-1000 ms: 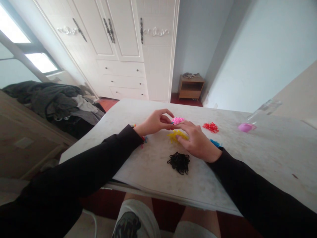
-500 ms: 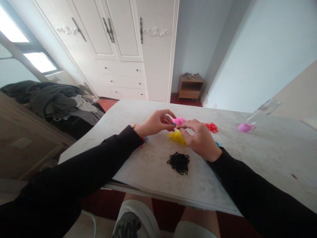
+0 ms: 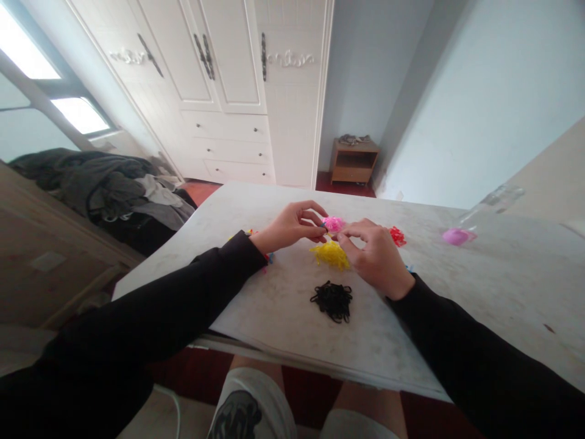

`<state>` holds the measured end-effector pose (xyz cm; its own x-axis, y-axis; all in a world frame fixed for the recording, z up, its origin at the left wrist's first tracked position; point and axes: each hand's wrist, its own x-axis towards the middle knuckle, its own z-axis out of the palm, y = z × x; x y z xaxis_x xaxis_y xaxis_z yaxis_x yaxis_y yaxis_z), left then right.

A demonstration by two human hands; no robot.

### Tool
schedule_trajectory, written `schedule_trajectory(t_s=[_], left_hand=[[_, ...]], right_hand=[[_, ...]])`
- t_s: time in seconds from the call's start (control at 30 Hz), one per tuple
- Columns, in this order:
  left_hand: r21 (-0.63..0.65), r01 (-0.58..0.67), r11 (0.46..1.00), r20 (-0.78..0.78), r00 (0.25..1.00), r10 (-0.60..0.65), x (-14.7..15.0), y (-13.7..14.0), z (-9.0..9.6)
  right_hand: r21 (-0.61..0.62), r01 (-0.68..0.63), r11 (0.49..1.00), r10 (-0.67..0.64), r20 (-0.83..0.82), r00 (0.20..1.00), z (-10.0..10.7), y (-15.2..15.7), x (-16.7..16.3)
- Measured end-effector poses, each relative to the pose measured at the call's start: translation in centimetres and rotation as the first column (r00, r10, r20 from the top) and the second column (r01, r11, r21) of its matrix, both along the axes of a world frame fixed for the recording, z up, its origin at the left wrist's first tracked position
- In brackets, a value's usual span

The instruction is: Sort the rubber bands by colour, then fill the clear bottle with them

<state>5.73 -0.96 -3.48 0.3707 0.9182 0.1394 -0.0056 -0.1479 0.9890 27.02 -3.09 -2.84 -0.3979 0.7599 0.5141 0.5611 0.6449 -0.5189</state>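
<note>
My left hand (image 3: 295, 228) and my right hand (image 3: 375, 255) meet fingertip to fingertip above the table, each in a pinch. A tiny blue and yellow bit shows at the left fingertips, seemingly small rubber bands; the right fingers pinch at the same spot. Just behind the fingertips lies a pile of pink rubber bands (image 3: 333, 224). Below them spreads a yellow pile (image 3: 331, 256), and nearer to me a black pile (image 3: 333, 301). Red bands (image 3: 397, 236) lie beyond my right hand, which partly hides some blue ones (image 3: 409, 268). Mixed-colour bands (image 3: 269, 259) peek out around my left wrist.
On the right of the white table (image 3: 484, 305) a clear bottle (image 3: 491, 206) lies tilted, with something pink (image 3: 458, 236) at its near end. Dark clothes (image 3: 114, 189) are heaped at left. A white wardrobe (image 3: 228, 140) and a small wooden cabinet (image 3: 354, 161) stand behind.
My right fingertips have shifted slightly to the right, along with the whole view. More of the pink pile shows between the hands. Both hands keep their pinch.
</note>
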Motion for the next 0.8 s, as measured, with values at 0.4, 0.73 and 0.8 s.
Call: schedule_trajectory(t_s=[0.4,0.73,0.8], left_hand=[[-0.038,0.064,0.997,0.010,0.998,-0.064,-0.19,0.08,-0.10],[-0.094,0.105,0.990,0.023,0.994,-0.103,-0.19,-0.06,-0.02],[-0.091,0.119,0.989,0.024,0.993,-0.118,-0.15,-0.16,0.02]], right_hand=[[-0.072,-0.009,0.997,0.015,0.089,0.996,0.00,-0.09,0.11],[-0.018,0.007,1.000,-0.006,0.031,1.000,0.14,-0.19,0.09],[0.004,0.006,1.000,-0.006,-0.018,1.000,0.26,-0.20,0.05]])
